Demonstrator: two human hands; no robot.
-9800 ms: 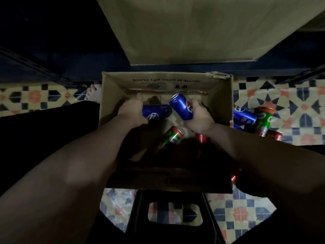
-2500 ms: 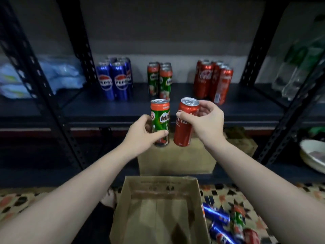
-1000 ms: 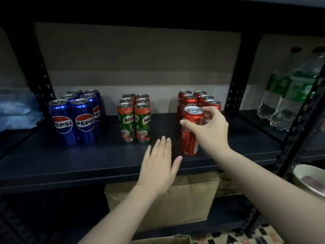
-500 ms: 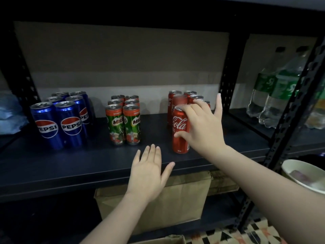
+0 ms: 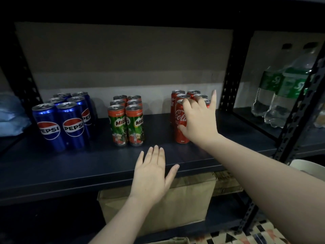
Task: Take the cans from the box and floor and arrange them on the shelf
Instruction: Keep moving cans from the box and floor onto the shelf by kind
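Three groups of cans stand on the dark shelf (image 5: 84, 166): several blue Pepsi cans (image 5: 70, 125) at the left, several green Milo cans (image 5: 126, 124) in the middle, several red Coca-Cola cans at the right. The front red Coca-Cola can (image 5: 180, 120) stands upright on the shelf before its group. My right hand (image 5: 200, 124) is on it, fingers over its top, thumb low on its side, little finger raised. My left hand (image 5: 151, 176) hovers flat over the shelf's front edge, fingers apart, holding nothing.
A black perforated post (image 5: 295, 120) rises at the right, with clear green-labelled bottles (image 5: 281, 95) behind it. A cardboard box (image 5: 190, 205) sits on the lower shelf. A white bowl's rim (image 5: 306, 168) shows at far right, a pale plastic bag (image 5: 10, 117) at far left.
My right hand has set the red can down in front of the red group and loosened, its fingers sliding onto the top. My left hand, which earlier put down a Milo can, stays flat.
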